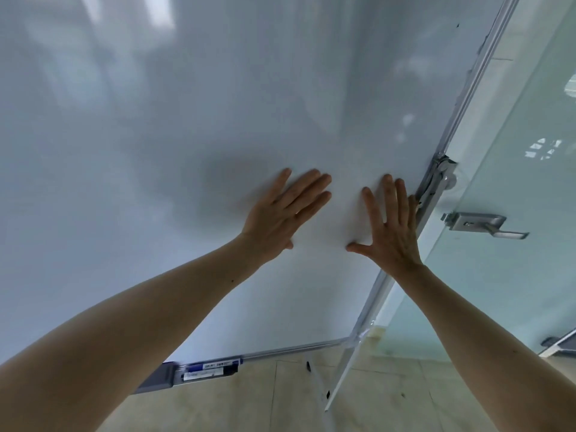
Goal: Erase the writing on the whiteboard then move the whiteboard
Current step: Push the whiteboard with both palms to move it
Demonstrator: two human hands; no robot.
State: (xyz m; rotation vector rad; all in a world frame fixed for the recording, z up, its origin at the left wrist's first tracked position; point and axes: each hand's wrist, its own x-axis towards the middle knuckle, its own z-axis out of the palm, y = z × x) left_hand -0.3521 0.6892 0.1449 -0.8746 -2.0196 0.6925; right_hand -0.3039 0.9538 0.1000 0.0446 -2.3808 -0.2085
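A large whiteboard [187, 135] on a metal stand fills most of the head view; its surface looks blank, with no writing that I can see. My left hand [285, 213] lies flat on the board with fingers spread, holding nothing. My right hand [389, 226] presses flat on the board beside it, close to the board's right aluminium frame [461, 120]. A side clamp bracket [436, 179] sits on that frame just right of my right hand.
The tray at the board's bottom edge holds blue markers [212, 369] and a grey eraser [156, 378]. The stand's legs [321, 391] reach down to a beige tiled floor. A frosted glass door with a metal handle [483, 224] stands close on the right.
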